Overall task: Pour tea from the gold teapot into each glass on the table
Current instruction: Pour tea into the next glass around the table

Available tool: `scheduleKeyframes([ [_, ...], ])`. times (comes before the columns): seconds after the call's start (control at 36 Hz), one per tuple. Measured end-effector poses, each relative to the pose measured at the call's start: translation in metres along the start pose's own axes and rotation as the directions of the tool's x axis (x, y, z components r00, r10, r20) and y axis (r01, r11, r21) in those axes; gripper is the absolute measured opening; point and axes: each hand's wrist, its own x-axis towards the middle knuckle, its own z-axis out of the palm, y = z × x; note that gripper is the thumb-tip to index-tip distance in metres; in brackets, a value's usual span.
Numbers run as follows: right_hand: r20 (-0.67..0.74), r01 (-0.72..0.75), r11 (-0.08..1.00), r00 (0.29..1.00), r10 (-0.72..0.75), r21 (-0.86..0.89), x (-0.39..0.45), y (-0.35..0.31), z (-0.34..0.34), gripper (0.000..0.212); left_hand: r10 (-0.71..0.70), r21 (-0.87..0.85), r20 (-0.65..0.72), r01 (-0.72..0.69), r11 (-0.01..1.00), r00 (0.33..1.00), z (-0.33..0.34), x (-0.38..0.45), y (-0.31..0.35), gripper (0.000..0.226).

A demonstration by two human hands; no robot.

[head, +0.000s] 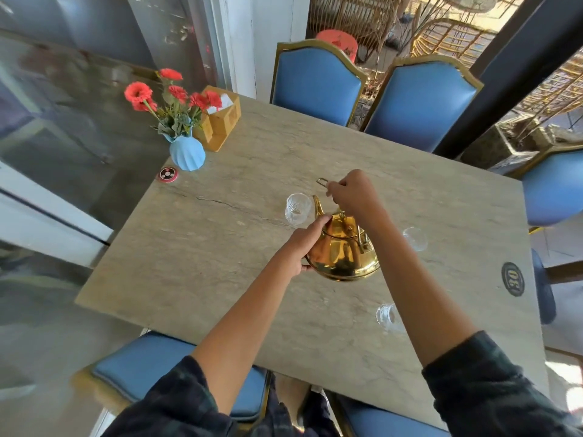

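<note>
Now the shiny gold metal teapot (342,252) is tipped over the beige stone table (220,247), its curved spout touching the rim of a clear cut-glass tumbler (298,209). Closed into a fist, the right hand (355,195) grips the teapot's thin wire handle (322,182), while the left hand (304,244) lies spread against the pot's side, fingers around its belly. Two more clear glasses stand apart: one (415,238) right of the pot, another (387,315) nearer the person.
</note>
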Motion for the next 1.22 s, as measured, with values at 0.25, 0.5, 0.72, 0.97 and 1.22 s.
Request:
scheduleKeyframes([
  [0.25, 0.006, 0.032, 0.993, 0.999, -0.032, -0.111, 0.005, -0.011, -0.001, 0.034, -0.004, 0.023, 0.01, 0.004, 1.0, 1.0, -0.002, -0.006, 0.003, 0.071],
  [0.5, 0.017, 0.028, 0.989, 1.0, -0.025, -0.144, -0.001, -0.014, -0.001, 0.029, -0.002, 0.028, 0.028, 0.001, 1.0, 1.0, 0.0, -0.011, 0.001, 0.066],
  [0.72, 0.012, 0.034, 0.986, 0.999, -0.033, -0.161, -0.002, -0.02, -0.003, 0.028, 0.014, 0.0, 0.031, -0.014, 1.0, 0.999, 0.0, -0.01, 0.0, 0.076],
  [0.97, -0.019, 0.061, 0.982, 0.998, -0.065, -0.179, 0.0, -0.022, -0.009, 0.033, 0.031, 0.003, 0.043, -0.032, 0.999, 0.999, 0.002, -0.014, 0.004, 0.078],
  [1.22, -0.022, 0.071, 0.98, 0.997, -0.076, -0.187, -0.002, -0.027, -0.014, 0.033, 0.043, 0.003, 0.056, -0.043, 0.999, 0.997, 0.003, -0.019, 0.007, 0.073],
])
